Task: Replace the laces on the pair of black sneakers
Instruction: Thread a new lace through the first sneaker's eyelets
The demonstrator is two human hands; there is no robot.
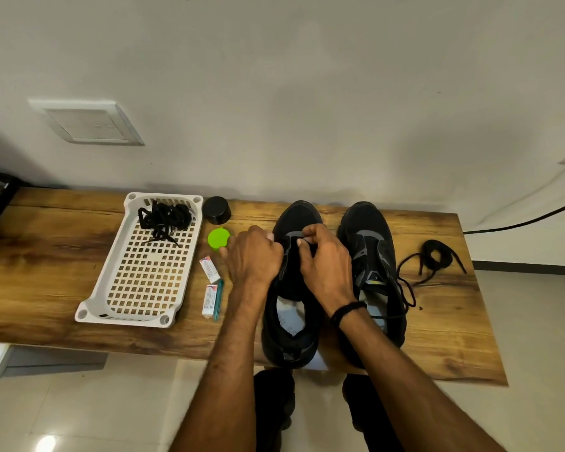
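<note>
Hands: left hand [255, 252] curled round the lacing edge of the centre sneaker [299, 213]; right hand [327, 259] pinching the same sneaker's upper; whether a lace sits between the fingers cannot be told.
Sneakers: on the worktop [46, 256], lower centre of frame, toes to the wall; second sneaker [369, 230] just right.
Loose lace [436, 256]: coiled at right, strands reaching the second sneaker.
Basket [88, 308]: white, left of centre, holding bundled black laces [165, 216] at its far end.
Beside basket: black cap [216, 209], green lid [218, 238].

Two sneakers [299, 213] [369, 223], two lace bundles [165, 216] [434, 256], two small boxes [210, 269] [209, 300], two caps [218, 238] [216, 209] — one basket [92, 308].
</note>
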